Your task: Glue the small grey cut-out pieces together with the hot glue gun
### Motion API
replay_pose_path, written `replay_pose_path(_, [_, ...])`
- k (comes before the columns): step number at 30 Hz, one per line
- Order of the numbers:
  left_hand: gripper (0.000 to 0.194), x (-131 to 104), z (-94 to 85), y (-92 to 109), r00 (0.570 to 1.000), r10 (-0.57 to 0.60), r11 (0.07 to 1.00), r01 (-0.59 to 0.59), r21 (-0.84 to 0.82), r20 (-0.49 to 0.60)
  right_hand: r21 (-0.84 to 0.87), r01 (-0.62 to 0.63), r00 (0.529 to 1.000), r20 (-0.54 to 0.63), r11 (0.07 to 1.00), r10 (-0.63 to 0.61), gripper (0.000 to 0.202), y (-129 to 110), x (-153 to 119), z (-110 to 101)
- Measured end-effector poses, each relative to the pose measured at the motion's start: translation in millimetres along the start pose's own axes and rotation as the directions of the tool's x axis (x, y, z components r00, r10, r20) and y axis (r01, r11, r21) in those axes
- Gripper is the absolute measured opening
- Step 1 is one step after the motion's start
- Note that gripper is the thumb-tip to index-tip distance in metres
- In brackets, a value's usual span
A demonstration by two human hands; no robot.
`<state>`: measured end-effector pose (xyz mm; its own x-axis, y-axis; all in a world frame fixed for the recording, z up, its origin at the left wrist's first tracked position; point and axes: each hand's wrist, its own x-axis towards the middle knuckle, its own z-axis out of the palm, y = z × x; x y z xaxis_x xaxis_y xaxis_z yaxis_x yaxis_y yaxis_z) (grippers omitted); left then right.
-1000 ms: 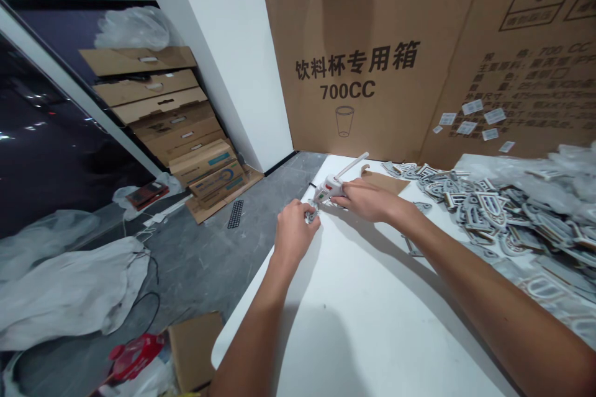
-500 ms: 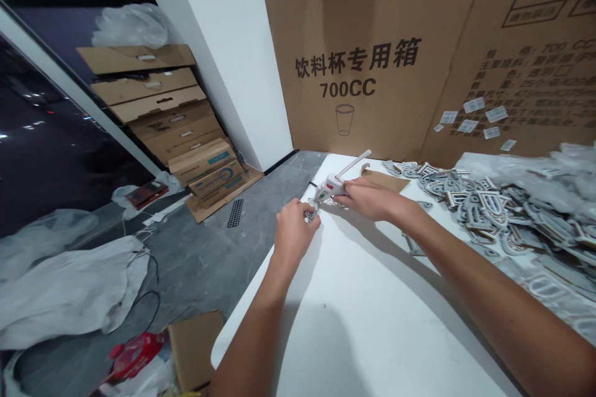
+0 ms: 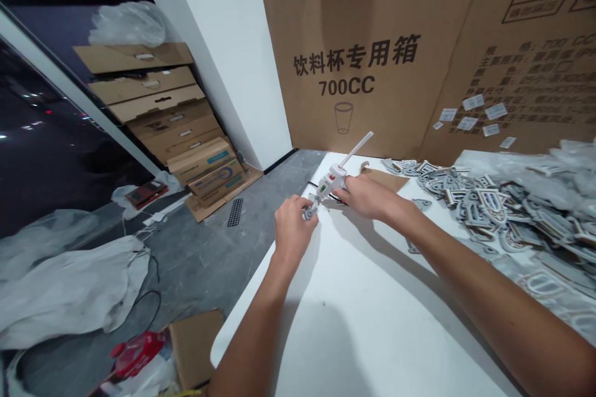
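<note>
A white glue gun [image 3: 333, 178] with a long glue stick rising from its rear end is in my right hand [image 3: 365, 196], its nozzle pointing down and left. My left hand [image 3: 293, 226] pinches a small grey piece [image 3: 309, 212] between thumb and fingertips, over the far left part of the white table [image 3: 344, 298]. The nozzle is at the piece; whether they touch is too small to tell.
A large pile of grey and white cut pieces [image 3: 493, 208] and plastic bags covers the table's right side. Behind stands a big cardboard box [image 3: 386, 111]. Stacked cartons [image 3: 172, 118] and a black grid [image 3: 235, 212] are on the floor at left.
The glue gun has tilted more upright, its glue stick now pointing higher. My right hand has shifted slightly with it. My left hand still holds the grey piece in nearly the same place.
</note>
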<state>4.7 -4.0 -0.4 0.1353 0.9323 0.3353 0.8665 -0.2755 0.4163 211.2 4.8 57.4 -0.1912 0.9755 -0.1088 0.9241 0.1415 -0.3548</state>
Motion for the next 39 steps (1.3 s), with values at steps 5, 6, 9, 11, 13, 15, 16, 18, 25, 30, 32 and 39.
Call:
replay_pose_path(5, [0.021, 1, -5.1, 3, 1.000, 0.015, 0.999, -0.016, 0.034, 0.022, 0.092, -0.087, 0.996, -0.024, 0.992, 0.090, 0.039, 0, 3, 6])
replay_pose_path(6, [0.021, 2, -6.2, 3, 0.999, 0.017, 0.999, -0.018, 0.042, 0.034, 0.104, -0.098, 0.994, -0.034, 0.990, 0.102, 0.039, 2, 4, 5])
replay_pose_path(9, [0.020, 3, -8.2, 3, 0.998, -0.010, 0.999, 0.008, 0.046, 0.059, 0.164, -0.122, 0.978, -0.151, 0.979, 0.147, 0.039, 7, 7, 2])
replay_pose_path(11, [0.021, 4, -8.6, 3, 0.997, -0.038, 0.999, 0.035, 0.041, 0.064, 0.289, -0.101, 0.924, -0.328, 0.952, 0.198, 0.038, 12, 11, -3])
replay_pose_path(13, [0.023, 4, -8.7, 3, 0.997, -0.047, 0.998, 0.045, 0.042, 0.064, 0.503, 0.016, 0.832, -0.486, 0.864, 0.267, 0.038, 15, 15, -9])
replay_pose_path(15, [0.025, 5, -8.7, 2, 0.997, -0.037, 0.999, 0.035, 0.025, 0.069, 0.708, 0.218, 0.758, -0.556, 0.672, 0.340, 0.040, 17, 20, -16])
replay_pose_path(16, [0.026, 5, -8.5, 2, 0.997, -0.031, 0.999, 0.030, 0.011, 0.073, 0.771, 0.319, 0.732, -0.570, 0.551, 0.374, 0.040, 17, 22, -20])
replay_pose_path(18, [0.030, 4, -7.2, 2, 0.996, -0.023, 1.000, 0.024, -0.011, 0.081, 0.812, 0.480, 0.688, -0.583, 0.331, 0.432, 0.038, 17, 23, -28])
replay_pose_path(25, [0.050, -9, 10.7, 13, 0.994, 0.087, 0.991, -0.080, -0.110, 0.060, 0.772, 0.623, 0.675, -0.611, 0.124, 0.415, 0.032, 30, 4, -67])
replay_pose_path(30, [0.047, -10, 23.3, 23, 0.992, 0.127, 0.984, -0.123, -0.128, 0.025, 0.737, 0.668, 0.653, -0.646, 0.100, 0.396, 0.028, 53, -2, -82])
replay_pose_path(32, [0.036, -4, 27.3, 22, 0.997, 0.074, 0.990, -0.072, -0.122, 0.014, 0.720, 0.694, 0.643, -0.639, 0.033, 0.423, 0.026, 57, -1, -83])
replay_pose_path(39, [0.033, 24, 42.5, 21, 0.995, 0.094, 0.979, -0.097, -0.181, -0.023, 0.651, 0.720, 0.668, -0.554, -0.241, 0.498, 0.017, 51, 2, -84])
